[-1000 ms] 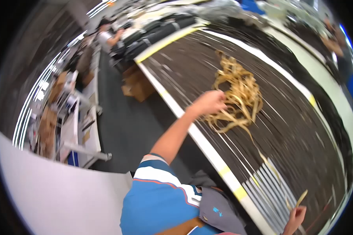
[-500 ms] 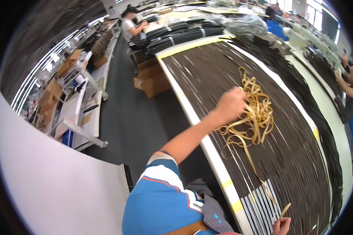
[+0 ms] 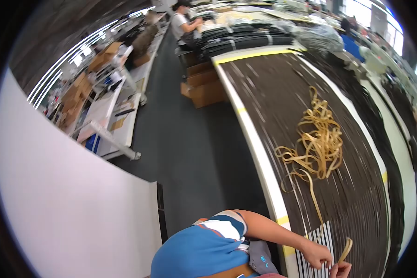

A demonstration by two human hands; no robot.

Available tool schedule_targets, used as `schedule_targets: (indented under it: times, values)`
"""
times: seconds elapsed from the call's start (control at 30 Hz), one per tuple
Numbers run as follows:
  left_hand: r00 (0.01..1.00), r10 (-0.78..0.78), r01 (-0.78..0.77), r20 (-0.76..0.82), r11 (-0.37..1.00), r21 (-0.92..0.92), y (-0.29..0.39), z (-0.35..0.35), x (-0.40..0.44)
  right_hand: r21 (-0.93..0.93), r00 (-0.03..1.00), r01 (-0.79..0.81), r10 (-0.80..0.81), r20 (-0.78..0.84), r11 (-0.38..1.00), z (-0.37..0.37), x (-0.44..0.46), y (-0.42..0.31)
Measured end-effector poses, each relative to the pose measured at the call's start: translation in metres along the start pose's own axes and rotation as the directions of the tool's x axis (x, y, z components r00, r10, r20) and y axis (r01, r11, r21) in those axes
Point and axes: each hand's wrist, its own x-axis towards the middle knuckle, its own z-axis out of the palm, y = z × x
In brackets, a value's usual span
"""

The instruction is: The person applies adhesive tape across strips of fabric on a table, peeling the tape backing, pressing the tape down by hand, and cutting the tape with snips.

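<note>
Counter (image 3: 255,143) covered in dark material, golden tape (image 3: 320,139) heaped on top, tape end (image 3: 346,249) pinched by the right hand (image 3: 340,269), left hand (image 3: 316,254) alongside, its hold unclear.

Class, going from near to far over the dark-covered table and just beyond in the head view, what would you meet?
Left hand beside right hand, heap of yellow ribbon, yellow strip at the far edge, stacked dark bundles.
</note>
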Motion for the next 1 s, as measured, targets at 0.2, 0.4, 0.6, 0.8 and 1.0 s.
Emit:
schedule_targets:
  times: [0.2,0.4,0.6,0.8,1.0]
  values:
    - [0.970,0.085,-0.054,-0.228,0.989,0.137,0.025,-0.004,-0.011,0.142,0.993,-0.032,0.047,-0.108,0.989,0.009,-0.011,0.024]
    - [0.993,0.004,-0.020,-0.119,0.991,-0.133,0.031,0.012,0.001,0.242,0.984,-0.120,0.148,-0.101,0.963,0.020,-0.012,0.013]
    - [0.987,0.060,-0.041,-0.149,0.991,0.125,0.009,0.022,0.012,0.234,0.978,-0.143,0.173,-0.114,0.962,0.021,-0.015,0.012]
    - [0.985,0.037,-0.030,-0.168,0.999,0.043,0.041,-0.003,0.009,0.293,0.963,-0.146,0.203,-0.175,0.945,0.020,-0.018,0.018]
    - [0.823,0.396,-0.489,-0.406,0.859,-0.153,0.163,-0.081,-0.016,0.238,0.950,-0.197,0.245,-0.191,0.951,0.022,-0.018,0.024]
